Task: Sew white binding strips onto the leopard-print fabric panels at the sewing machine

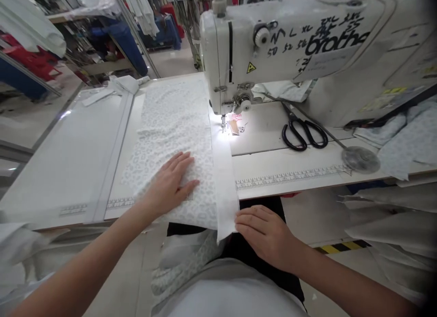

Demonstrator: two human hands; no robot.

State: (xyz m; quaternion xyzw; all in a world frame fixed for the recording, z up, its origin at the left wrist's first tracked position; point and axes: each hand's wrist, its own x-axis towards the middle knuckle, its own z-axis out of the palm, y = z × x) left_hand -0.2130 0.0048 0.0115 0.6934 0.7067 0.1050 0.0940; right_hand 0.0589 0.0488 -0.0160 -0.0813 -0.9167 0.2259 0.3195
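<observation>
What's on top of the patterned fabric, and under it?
On the patterned fabric: the left hand, laid flat. A white strip runs along its right edge; overlap unclear. The table shows beyond the fabric; whatever lies directly beneath is covered.

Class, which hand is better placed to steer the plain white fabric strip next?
Probably the right hand: it touches the white strip at its near end, while the left hand lies palm-down on the pale leopard-print fabric.

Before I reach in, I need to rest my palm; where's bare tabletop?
Bare: white tabletop between the black-handled scissors and black printed ruler; pale machine bed left of those scissors. Crowded: spotted pale fabric under the left hand; crumpled fabric, far right.
</observation>
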